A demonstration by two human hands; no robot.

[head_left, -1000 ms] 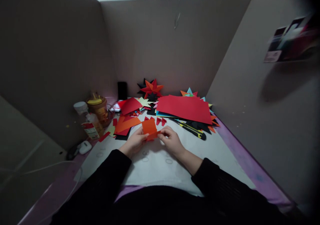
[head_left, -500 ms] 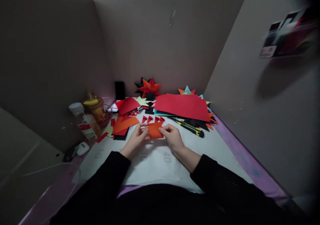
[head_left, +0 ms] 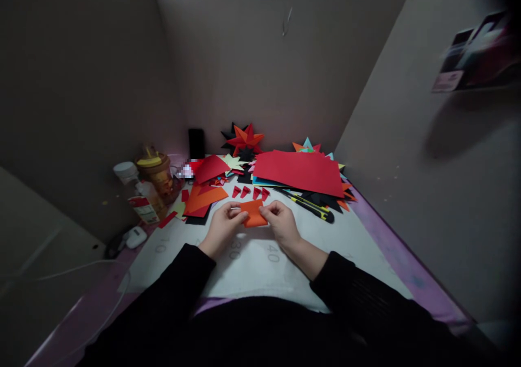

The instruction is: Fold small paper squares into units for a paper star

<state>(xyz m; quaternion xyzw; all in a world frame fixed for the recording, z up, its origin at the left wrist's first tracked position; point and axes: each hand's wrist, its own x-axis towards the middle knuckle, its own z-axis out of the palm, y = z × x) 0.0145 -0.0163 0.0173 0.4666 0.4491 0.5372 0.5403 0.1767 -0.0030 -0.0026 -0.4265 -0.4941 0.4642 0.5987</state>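
Four small red paper pieces (head_left: 256, 194) lay already shaped on the white sheet (head_left: 252, 274), and paper stars (head_left: 247, 138) stood at the back; the orange paper (head_left: 255, 215) was a small flat piece, so its shaping looked barely begun, though any creases were too small to tell. The left hand (head_left: 223, 227) pinched its left side between thumb and fingers; the right hand (head_left: 283, 226) pinched its right side; the orange paper sat between both, just above the white sheet.
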